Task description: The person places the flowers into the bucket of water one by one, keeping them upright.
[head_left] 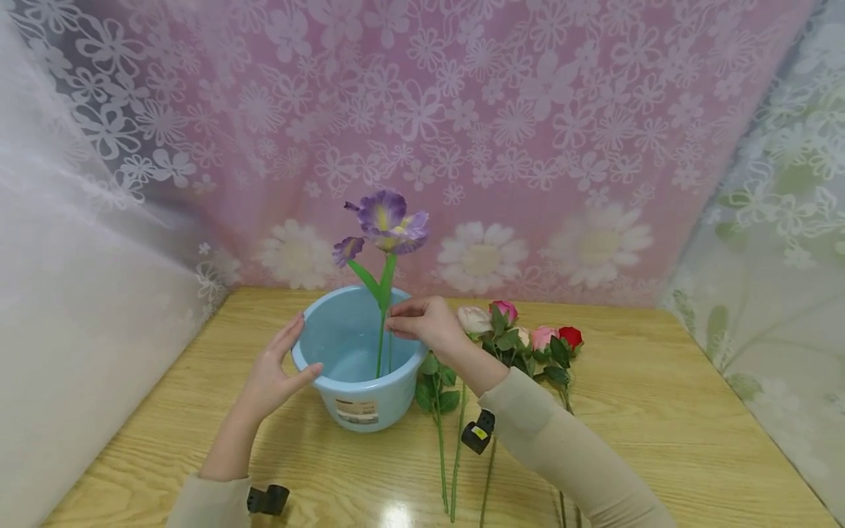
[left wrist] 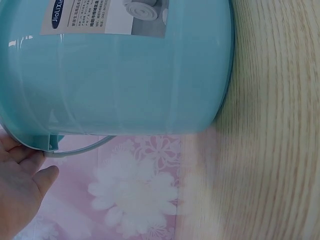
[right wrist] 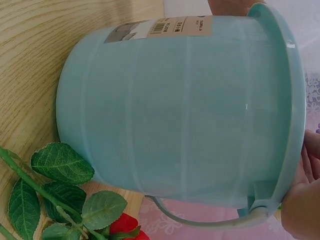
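Observation:
A light blue plastic bucket (head_left: 401, 400) stands upright on the table, a paper label on its front. My left hand (head_left: 271, 374) holds its rim at the left, thumb over the front edge; the left wrist view shows those fingers beside the handle's hinge. Inside the bucket rises an artificial purple iris (head_left: 386, 220) with green leaves, its blooms above the rim. With thumb and fingertips, my right hand (head_left: 436, 326) pinches the iris's green stem over the bucket's right side. In the right wrist view this hand is partly cut off, and the rim hides its fingertips.
Several artificial roses lie right of the bucket: a white rose (head_left: 474, 320), a magenta rose (head_left: 505, 311), a pink rose (head_left: 543, 337) and a red rose (head_left: 571, 337). Their stems run toward the table's front. A floral pink curtain (head_left: 422, 147) hangs behind the wooden table (head_left: 660, 411).

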Motion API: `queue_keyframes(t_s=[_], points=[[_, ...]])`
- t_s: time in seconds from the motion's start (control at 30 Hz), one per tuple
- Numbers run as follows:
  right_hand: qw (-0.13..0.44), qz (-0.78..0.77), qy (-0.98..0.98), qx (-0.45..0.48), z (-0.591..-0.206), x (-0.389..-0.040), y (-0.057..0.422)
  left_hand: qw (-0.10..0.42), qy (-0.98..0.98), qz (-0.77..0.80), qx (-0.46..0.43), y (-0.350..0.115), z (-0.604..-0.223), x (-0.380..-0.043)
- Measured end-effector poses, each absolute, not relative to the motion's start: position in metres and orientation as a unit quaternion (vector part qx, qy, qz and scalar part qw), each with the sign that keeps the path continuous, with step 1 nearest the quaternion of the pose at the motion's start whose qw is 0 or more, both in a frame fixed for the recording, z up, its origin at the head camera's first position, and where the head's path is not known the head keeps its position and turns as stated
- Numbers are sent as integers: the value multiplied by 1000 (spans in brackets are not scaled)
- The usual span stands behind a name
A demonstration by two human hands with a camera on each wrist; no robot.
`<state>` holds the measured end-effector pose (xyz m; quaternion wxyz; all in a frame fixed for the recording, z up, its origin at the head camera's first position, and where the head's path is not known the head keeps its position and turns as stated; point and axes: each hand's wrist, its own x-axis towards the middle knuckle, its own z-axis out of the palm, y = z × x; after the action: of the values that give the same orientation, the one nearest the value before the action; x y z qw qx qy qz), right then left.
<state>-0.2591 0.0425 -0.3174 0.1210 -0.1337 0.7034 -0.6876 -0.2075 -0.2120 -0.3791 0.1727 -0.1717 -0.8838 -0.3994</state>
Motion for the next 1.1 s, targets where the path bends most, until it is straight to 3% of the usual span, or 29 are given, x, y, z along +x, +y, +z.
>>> queue_keyframes(t_s=[1.1], points=[[110,-650,736,-151,-315,-252,55,164,-887,-399,-167,-213,-377,-207]])
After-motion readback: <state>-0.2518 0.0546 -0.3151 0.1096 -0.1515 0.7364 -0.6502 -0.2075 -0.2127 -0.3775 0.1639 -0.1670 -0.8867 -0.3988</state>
